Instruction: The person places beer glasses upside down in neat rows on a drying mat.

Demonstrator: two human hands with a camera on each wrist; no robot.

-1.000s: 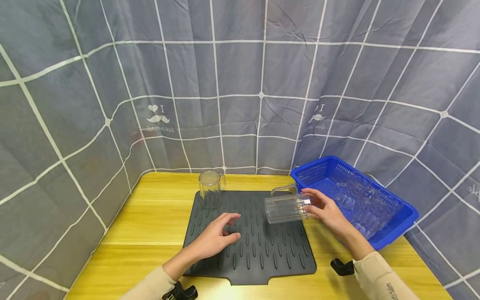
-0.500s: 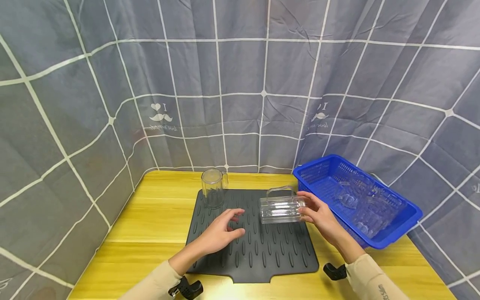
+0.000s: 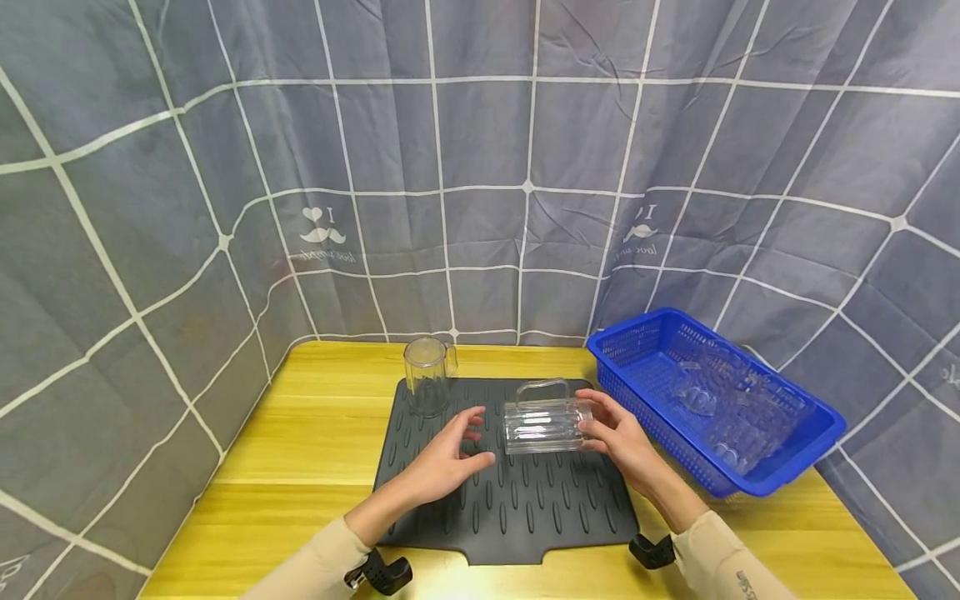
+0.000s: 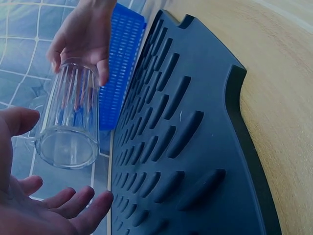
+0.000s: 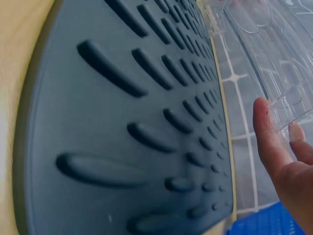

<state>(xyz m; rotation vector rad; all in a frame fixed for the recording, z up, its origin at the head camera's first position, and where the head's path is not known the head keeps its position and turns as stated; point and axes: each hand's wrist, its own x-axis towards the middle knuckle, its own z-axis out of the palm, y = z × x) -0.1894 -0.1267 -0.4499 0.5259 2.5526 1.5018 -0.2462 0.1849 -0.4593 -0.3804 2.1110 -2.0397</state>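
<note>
My right hand [image 3: 618,435] grips one end of a clear ribbed glass mug [image 3: 543,427] between thumb and fingers. The mug lies on its side in the air above the dark drying mat [image 3: 517,508], its handle upward in the head view. My left hand [image 3: 442,462] is spread, fingers apart and holding nothing, just left of the mug's free end. In the left wrist view, that rounded end of the mug [image 4: 68,147] hangs close to my left fingers [image 4: 90,210], with a gap between. A second clear mug [image 3: 427,379] stands at the mat's back left corner.
A blue plastic basket [image 3: 637,333] stands at the right, with several clear glass pieces [image 3: 738,408] in its right part. The yellow wood-grain table [image 3: 300,450] meets a grey checked curtain [image 3: 480,233] at the back and sides.
My right hand has carried the mug leftward over the mat, away from the basket, toward my left hand. My left hand has shifted slightly and stays spread. The standing mug has stayed put.
</note>
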